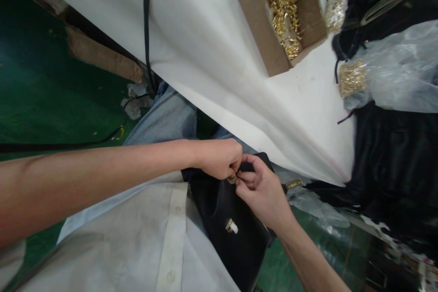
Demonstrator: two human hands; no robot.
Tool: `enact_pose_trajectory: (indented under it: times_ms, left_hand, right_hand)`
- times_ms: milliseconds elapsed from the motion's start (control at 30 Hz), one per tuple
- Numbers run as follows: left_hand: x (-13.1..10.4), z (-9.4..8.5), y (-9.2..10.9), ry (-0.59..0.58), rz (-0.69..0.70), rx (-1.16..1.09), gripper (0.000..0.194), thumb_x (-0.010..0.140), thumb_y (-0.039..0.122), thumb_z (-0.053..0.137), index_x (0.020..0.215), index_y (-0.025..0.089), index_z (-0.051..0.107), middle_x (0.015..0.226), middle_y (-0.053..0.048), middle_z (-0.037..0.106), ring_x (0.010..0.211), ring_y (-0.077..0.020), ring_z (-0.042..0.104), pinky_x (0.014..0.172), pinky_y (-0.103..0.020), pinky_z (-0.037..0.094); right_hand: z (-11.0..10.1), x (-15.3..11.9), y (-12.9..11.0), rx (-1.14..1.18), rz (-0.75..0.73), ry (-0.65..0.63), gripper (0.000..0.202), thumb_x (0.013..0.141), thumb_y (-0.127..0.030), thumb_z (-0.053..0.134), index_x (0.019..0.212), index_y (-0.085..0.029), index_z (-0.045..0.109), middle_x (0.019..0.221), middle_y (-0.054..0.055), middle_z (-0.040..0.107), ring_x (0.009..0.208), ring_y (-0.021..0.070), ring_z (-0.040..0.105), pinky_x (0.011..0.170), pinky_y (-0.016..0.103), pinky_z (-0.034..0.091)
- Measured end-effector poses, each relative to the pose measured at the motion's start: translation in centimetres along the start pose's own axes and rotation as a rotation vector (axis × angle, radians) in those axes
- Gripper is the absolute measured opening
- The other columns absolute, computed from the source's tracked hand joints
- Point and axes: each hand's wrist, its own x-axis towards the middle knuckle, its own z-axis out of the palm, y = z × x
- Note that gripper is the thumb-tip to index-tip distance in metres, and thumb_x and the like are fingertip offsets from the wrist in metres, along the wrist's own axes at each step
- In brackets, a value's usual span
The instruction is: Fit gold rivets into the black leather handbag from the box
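Observation:
A black bag lies in my lap, with a gold-and-white metal clasp on its face. My left hand is closed, its fingertips pinched at a small metal fitting near the bag's upper part. From the other side my right hand meets it, thumb and fingers pinching at the same spot. The fingers cover most of the fitting, so its exact kind is hidden. A metal buckle shows just beyond my right hand.
A table with a white cover stands ahead. On it are a cardboard box of small gold metal parts and plastic bags of similar parts. Black material lies to the right. A black strap crosses the cover.

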Motion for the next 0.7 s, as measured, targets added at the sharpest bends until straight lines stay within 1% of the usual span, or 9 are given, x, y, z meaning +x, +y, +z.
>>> enact_pose_trajectory:
  times_ms: [167,333,400,567,700]
  left_hand:
    - [-0.2,-0.3,-0.1,-0.025,0.036,-0.021,0.024,0.084,0.003,0.070,0.067,0.016,0.082,0.053,0.003,0.065,0.048,-0.0088,0.045,0.051,-0.024,0.034]
    - [0.0,-0.1,0.0,-0.007,0.012,0.012,0.021,0.079,0.005,0.073,0.062,0.015,0.078,0.047,0.004,0.058,0.045,-0.0089,0.040,0.048,-0.026,0.031]
    - [0.0,0.1,0.0,-0.004,0.011,0.037,0.021,0.080,0.006,0.074,0.062,0.015,0.078,0.047,0.004,0.058,0.044,-0.0090,0.039,0.048,-0.026,0.031]
    - [-0.4,1.2,-0.1,0.049,0.011,0.088,0.023,0.082,0.003,0.072,0.065,0.017,0.079,0.057,0.000,0.068,0.051,-0.0112,0.050,0.053,-0.026,0.035]
    - [-0.8,2.0,0.2,0.092,0.019,0.150,0.024,0.081,0.003,0.072,0.062,0.017,0.075,0.058,-0.002,0.068,0.052,-0.0142,0.052,0.053,-0.030,0.033]
  right_hand:
    - [-0.1,0.1,-0.2,-0.009,0.002,-0.020,0.054,0.086,-0.018,0.070,0.137,-0.026,0.056,0.079,-0.003,0.078,0.061,0.0142,0.064,0.057,0.021,0.039]
    - [-0.1,0.2,-0.2,-0.012,0.002,-0.020,0.052,0.086,-0.018,0.069,0.136,-0.027,0.057,0.085,-0.002,0.081,0.066,0.0160,0.069,0.059,0.021,0.043]
    - [-0.1,0.2,0.0,-0.012,-0.001,-0.013,0.052,0.085,-0.018,0.069,0.135,-0.027,0.056,0.085,-0.002,0.081,0.067,0.0159,0.070,0.060,0.021,0.043]
    - [0.3,-0.1,0.1,0.000,0.007,-0.010,0.054,0.084,-0.020,0.069,0.136,-0.026,0.055,0.078,-0.005,0.078,0.062,0.0140,0.064,0.058,0.021,0.040]
    - [0.8,-0.3,-0.2,-0.016,0.018,0.037,0.054,0.080,-0.021,0.069,0.131,-0.024,0.055,0.070,-0.007,0.072,0.054,0.0114,0.056,0.054,0.020,0.033]
